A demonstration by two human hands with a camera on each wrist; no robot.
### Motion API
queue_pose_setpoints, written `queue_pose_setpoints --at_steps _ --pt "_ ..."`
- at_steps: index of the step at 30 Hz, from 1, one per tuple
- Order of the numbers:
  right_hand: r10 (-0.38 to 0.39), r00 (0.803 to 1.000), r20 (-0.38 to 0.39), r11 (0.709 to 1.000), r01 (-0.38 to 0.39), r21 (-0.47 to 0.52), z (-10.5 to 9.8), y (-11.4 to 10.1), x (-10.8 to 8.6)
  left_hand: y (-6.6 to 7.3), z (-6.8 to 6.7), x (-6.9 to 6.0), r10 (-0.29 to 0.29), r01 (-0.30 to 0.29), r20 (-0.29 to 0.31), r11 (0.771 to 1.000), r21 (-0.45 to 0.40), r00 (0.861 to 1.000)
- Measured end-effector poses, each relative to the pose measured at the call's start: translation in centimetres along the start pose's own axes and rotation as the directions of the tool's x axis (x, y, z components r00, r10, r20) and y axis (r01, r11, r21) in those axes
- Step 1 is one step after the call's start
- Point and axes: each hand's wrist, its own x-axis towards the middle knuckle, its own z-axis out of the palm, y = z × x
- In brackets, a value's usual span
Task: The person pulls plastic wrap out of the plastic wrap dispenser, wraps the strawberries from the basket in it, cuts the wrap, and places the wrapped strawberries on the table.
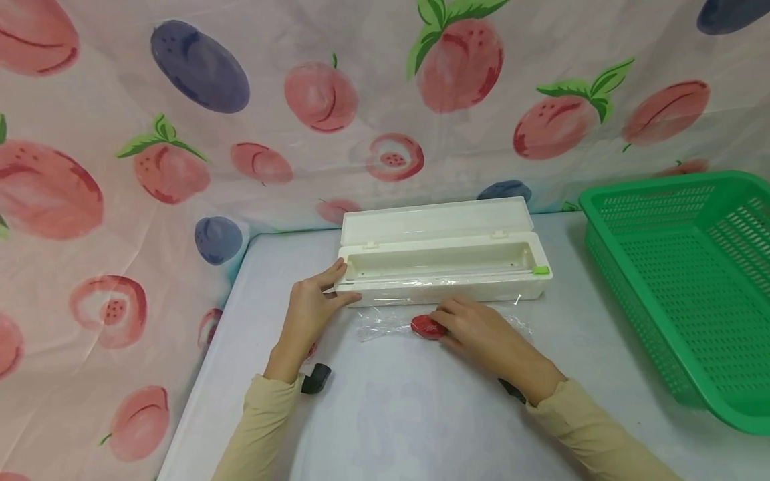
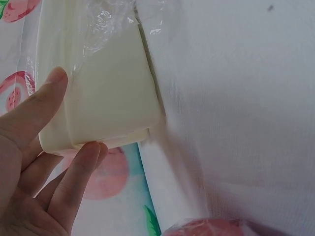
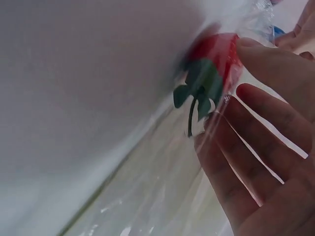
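Note:
A white cling film dispenser lies across the table with its lid raised and a green slide cutter at its right end. My left hand grips the dispenser's left end between thumb and fingers. Clear cling film hangs over the front edge onto the table. On that film lies a red strawberry with green leaves and a stem, partly covered by film. My right hand holds the strawberry, its thumb against the red side and its fingers by the leaves.
A green plastic basket stands to the right on the white table. Another red item in clear film lies beside my left wrist, mostly hidden. A fruit-print curtain hangs behind the dispenser.

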Motion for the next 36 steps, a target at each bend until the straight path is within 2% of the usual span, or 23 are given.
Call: queue_pose_setpoints --at_steps 8,18,23,29,36 --pt "0.055 0.998 0.003 0.998 -0.055 0.011 0.5 -0.2 0.4 -0.2 -0.1 0.1 0.029 -0.029 0.007 1.000 0.005 1.000" --pt "0.089 0.996 -0.033 0.996 -0.088 0.015 1.1 -0.3 0.7 -0.1 -0.3 0.1 -0.021 0.023 0.051 0.999 -0.027 0.998" --pt "0.062 0.998 -0.027 0.997 -0.061 0.036 1.1 -0.2 0.6 -0.1 -0.5 0.0 -0.038 0.039 0.070 0.999 -0.021 0.997" --pt "0.036 0.999 0.029 0.995 -0.039 0.090 1.0 -0.2 0.3 0.1 -0.9 0.0 -0.029 0.030 0.111 1.000 -0.004 0.993" --pt "0.018 0.994 0.110 0.982 -0.038 0.186 0.4 -0.1 0.2 0.1 -1.6 -0.1 -0.028 0.024 0.187 0.999 0.026 0.982"
